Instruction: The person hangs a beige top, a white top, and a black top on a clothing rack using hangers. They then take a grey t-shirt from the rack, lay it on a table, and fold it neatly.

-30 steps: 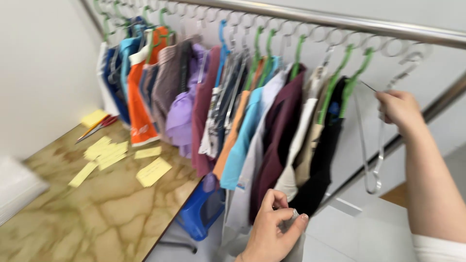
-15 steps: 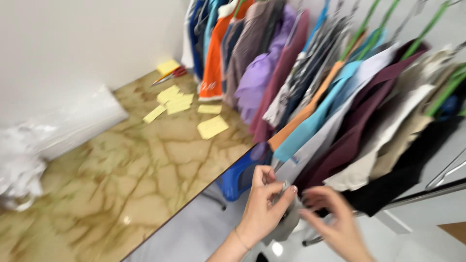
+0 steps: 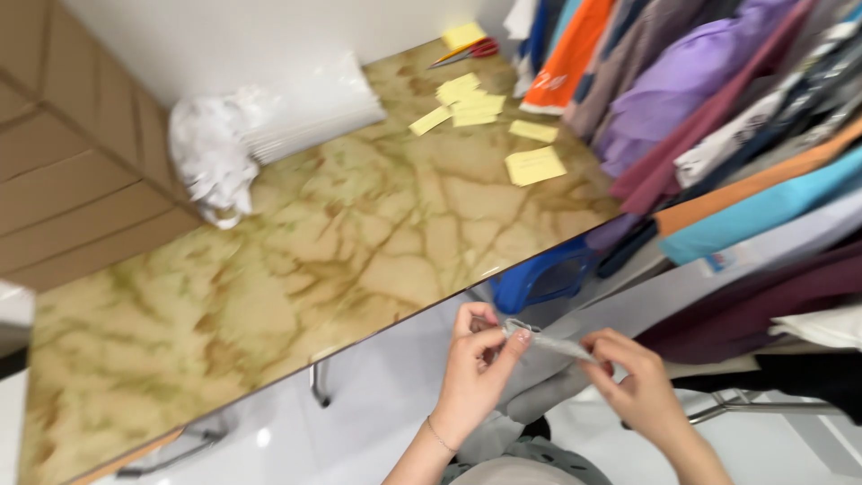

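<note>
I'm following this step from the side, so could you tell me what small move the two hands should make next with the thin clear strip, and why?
Probably draw the hands gently apart. The left hand pinches one end of the thin clear strip and the right hand holds the other, yet it looks crumpled between them, beside the marbled table. The picture is too blurred to tell what the strip is.

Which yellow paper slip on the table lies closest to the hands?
The largest yellow slip, lying alone near the table's edge beside the hanging clothes; the others sit farther back.

Glossy marble-look table (image 3: pixel 359 242); matt yellow paper notes (image 3: pixel 535 165); soft cloth shirts (image 3: pixel 718 117); crinkly clear plastic strip (image 3: pixel 548 339) between hands.
</note>
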